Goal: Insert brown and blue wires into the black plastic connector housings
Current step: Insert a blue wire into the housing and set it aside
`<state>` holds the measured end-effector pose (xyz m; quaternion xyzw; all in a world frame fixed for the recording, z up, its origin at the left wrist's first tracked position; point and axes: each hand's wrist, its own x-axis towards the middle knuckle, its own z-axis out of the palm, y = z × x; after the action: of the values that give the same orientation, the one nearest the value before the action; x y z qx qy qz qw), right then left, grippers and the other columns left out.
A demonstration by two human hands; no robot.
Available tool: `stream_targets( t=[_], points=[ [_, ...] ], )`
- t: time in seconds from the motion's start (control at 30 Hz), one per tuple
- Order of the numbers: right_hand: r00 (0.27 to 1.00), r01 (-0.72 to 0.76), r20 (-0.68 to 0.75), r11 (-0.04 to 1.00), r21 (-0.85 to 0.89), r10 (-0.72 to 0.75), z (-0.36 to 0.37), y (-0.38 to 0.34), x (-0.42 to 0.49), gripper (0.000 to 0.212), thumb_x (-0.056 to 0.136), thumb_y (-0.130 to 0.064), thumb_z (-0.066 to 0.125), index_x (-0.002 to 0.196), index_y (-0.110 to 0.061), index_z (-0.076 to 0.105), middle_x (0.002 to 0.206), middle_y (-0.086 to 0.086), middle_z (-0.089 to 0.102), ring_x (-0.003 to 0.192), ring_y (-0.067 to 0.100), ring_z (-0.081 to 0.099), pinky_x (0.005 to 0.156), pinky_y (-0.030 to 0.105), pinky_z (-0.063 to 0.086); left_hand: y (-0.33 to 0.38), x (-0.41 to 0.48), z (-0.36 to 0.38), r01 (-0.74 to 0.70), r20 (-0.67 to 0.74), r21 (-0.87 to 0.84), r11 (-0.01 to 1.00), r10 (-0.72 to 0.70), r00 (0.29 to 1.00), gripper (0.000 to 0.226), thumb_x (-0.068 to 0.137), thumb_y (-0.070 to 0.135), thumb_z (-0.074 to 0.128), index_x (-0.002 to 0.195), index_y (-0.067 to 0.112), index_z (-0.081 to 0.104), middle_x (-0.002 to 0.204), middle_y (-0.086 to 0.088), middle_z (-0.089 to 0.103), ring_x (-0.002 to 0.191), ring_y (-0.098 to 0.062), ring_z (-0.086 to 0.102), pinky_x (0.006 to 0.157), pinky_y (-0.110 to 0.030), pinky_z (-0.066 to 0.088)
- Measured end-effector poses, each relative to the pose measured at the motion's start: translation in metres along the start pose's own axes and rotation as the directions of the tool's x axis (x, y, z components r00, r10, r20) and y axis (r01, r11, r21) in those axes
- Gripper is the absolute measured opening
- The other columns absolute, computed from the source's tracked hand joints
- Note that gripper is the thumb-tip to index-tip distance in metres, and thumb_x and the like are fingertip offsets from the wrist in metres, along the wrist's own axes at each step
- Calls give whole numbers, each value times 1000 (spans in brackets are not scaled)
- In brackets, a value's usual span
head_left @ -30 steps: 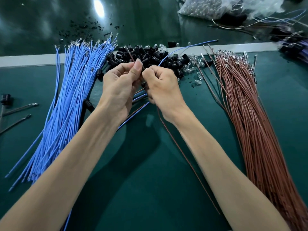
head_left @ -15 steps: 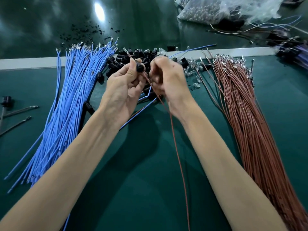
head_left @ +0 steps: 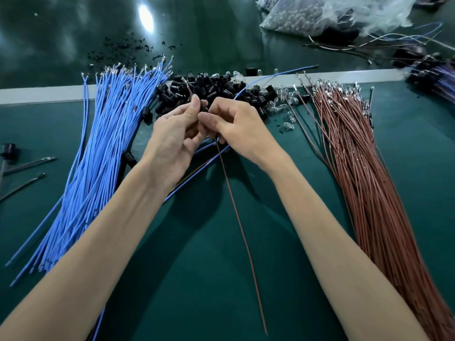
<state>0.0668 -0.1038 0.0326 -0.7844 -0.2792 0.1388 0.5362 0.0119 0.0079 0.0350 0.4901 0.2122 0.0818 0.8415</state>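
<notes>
A dark green mat (head_left: 197, 279) is covering the table, running to a pale strip (head_left: 44, 94) that is crossing the scene from left to right. Beyond the strip, a darker glossy surface (head_left: 61, 40) is reflecting an overhead light as a bright oval glare (head_left: 145, 14). Small black specks (head_left: 123, 46) are lying scattered there. A clear plastic bag (head_left: 332, 13) is sitting at far right.

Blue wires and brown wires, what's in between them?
Head view: both hands, black plastic housings, small clear bulbs.
</notes>
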Motion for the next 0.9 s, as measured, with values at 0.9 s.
stream_targets(
  t=[0.9],
  points=[
    [936, -351, -166, 872, -342, 311, -34, 10, 28, 38, 85, -36, 69, 60, -11, 58, 67, 7, 69, 60, 11, 61, 62, 24, 46, 7, 0, -13, -237, 76, 603, 762, 241, 967, 15, 88, 9, 65, 100, 16, 68, 84, 3, 68, 73, -5, 65, 80, -20, 51]
  ],
)
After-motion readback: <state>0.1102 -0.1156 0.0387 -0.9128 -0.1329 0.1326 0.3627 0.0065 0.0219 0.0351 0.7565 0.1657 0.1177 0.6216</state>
